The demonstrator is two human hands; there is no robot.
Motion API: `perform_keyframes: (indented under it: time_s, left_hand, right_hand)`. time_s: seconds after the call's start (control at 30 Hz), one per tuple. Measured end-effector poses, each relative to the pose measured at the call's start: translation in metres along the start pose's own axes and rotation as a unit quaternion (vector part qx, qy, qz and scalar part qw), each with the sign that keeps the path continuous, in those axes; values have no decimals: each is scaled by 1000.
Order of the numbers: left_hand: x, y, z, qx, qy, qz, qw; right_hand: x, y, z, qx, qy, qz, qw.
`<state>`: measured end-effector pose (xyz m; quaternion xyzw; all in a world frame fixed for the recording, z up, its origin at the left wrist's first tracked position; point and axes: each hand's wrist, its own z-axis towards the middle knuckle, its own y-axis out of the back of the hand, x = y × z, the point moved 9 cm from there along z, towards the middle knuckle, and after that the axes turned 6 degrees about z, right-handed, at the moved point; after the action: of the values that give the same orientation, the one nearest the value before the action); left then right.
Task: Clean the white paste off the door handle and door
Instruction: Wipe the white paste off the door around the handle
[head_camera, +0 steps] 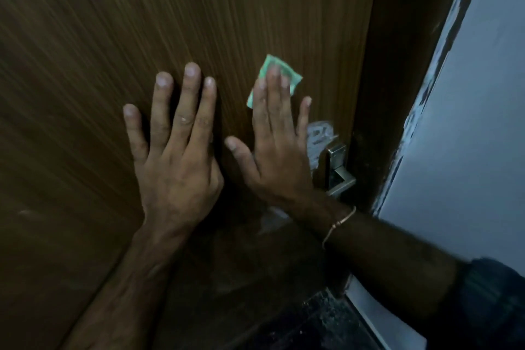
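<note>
Green cloth (272,79) lies pinned flat under my right hand's (277,145) open fingers on the door (142,23), just above the door handle (338,167); my left hand (176,150) rests open, empty, left of it. I judge wiping is underway, and next I must sweep down onto the white paste (318,136) smeared beside the handle.

Both forearms are bare. The left hand (176,156) wears nothing on its wrist; a small pale mark sits on the middle finger's knuckle, perhaps a smear, though the dim view leaves it unclear. The right hand (277,150) has a thin, light-coloured knotted thread bracelet (339,223) around the wrist. Further up the right arm is a dark, ribbed-looking sleeve (494,301).
</note>
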<state>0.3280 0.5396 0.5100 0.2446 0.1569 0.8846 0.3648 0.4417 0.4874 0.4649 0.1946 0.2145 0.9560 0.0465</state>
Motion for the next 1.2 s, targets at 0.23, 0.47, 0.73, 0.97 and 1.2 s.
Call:
perform_keyframes:
  time_s: [0.23, 0.47, 0.73, 0.97, 1.2]
  left_hand:
    - [0, 1, -4, 9, 4, -3, 1000]
    - [-1, 0, -2, 12, 3, 2, 1000]
    - [0, -1, -1, 17, 4, -4, 1000]
    - [0, 1, 0, 13, 14, -7, 1000]
    - [-1, 3, -4, 36, 18, -25, 999]
  right_hand:
    - [-14, -33, -105, 185, 174, -91, 963]
    - [7, -31, -40, 70, 126, -44, 989]
    - [4, -16, -19, 49, 84, -46, 994]
    - [1, -27, -67, 125, 54, -57, 989]
    - [-20, -19, -78, 121, -16, -57, 991]
